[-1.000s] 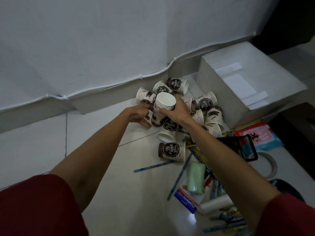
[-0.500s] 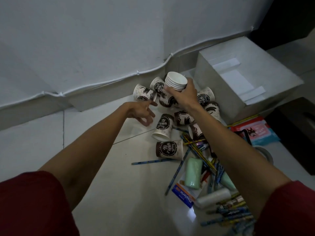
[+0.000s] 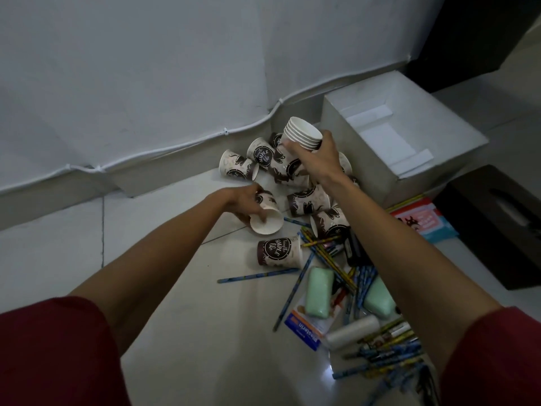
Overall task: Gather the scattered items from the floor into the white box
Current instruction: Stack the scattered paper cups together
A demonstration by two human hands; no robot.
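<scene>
Half a second ago the left hand (image 3: 237, 200) hung open and empty beside the heap; now it has dropped onto a single cup (image 3: 266, 218) lying on its side, fingers curled round its wall, the open mouth turned toward 6 o'clock. The right hand (image 3: 319, 159) has carried its stack of cups (image 3: 303, 133) up and toward 1 o'clock from where it was a second ago. It grips the nested stack around the printed lower part, with the white rims leaning toward 11 o'clock.

The white box (image 3: 369, 159) stands open at 2 o'clock in the view, just beside the right hand at its 3 o'clock, and looks empty but for its folded flaps. The left hand is farther off, with the box at its 2 o'clock across the heap.

Judging from this, the stack is the weak point. It is tilted and held from one side only, so pushing the single cup in at a slant could jam a rim or knock the stack loose. The paper wall would also dent under too firm a squeeze.

The loose cups (image 3: 307, 202) lie on the floor (image 3: 146, 230) between the two forearms, and one printed cup (image 3: 279, 250) lies at 6 o'clock of the left hand. Pencils (image 3: 322, 253) spread at 4 o'clock under the right forearm, and a low sweep of that arm could scatter them farther from the box.
</scene>
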